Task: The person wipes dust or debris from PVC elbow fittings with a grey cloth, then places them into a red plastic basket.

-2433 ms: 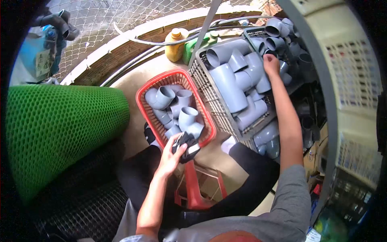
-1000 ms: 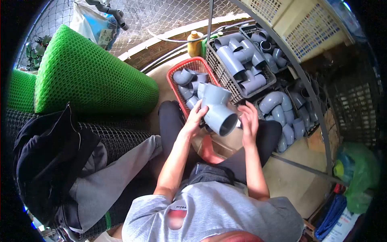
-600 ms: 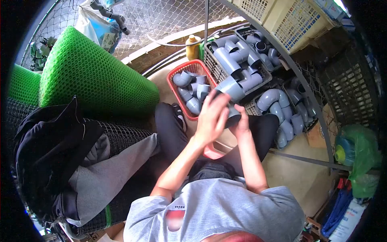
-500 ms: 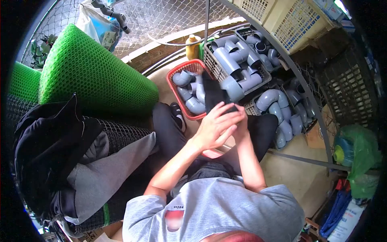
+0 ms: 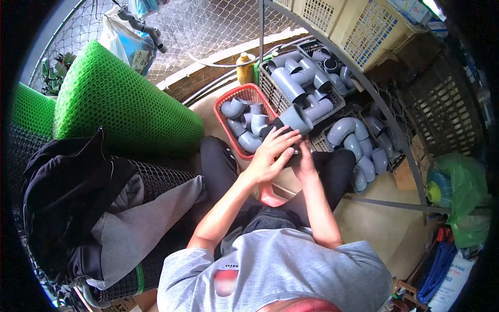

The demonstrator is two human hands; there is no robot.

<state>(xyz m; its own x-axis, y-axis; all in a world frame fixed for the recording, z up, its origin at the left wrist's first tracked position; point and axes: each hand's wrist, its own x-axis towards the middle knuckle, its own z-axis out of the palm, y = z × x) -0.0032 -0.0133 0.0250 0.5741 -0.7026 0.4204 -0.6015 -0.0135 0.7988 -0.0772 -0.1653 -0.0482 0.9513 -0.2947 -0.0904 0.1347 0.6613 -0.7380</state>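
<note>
A grey plastic pipe fitting [image 5: 295, 119] sticks out beyond my fingertips, its round open end tilted up and away. Black cloth [image 5: 269, 128] is bunched against its near left side. My left hand [image 5: 273, 154] presses on the cloth from the left, its fingers long and close together. From the right, my right hand [image 5: 305, 159] closes around the lower part of the fitting; its fingers are partly hidden behind the left hand and blurred. Just past my hands stands a red basket [image 5: 221, 112] holding several grey elbow fittings [image 5: 248, 141].
Black crates [image 5: 267, 83] of grey tees and elbows stand ahead and right. A thin metal frame bar [image 5: 387, 104] curves past on the right. Green mesh rolls [image 5: 125, 99] and a dark jacket [image 5: 62, 192] lie at left. Pale crates [image 5: 374, 36] sit above.
The black cloth flap, raised beside the fitting before, has dropped and is now bunched near my fingers. The fitting has tipped, showing more of its open end. Both hands have shifted slightly.
</note>
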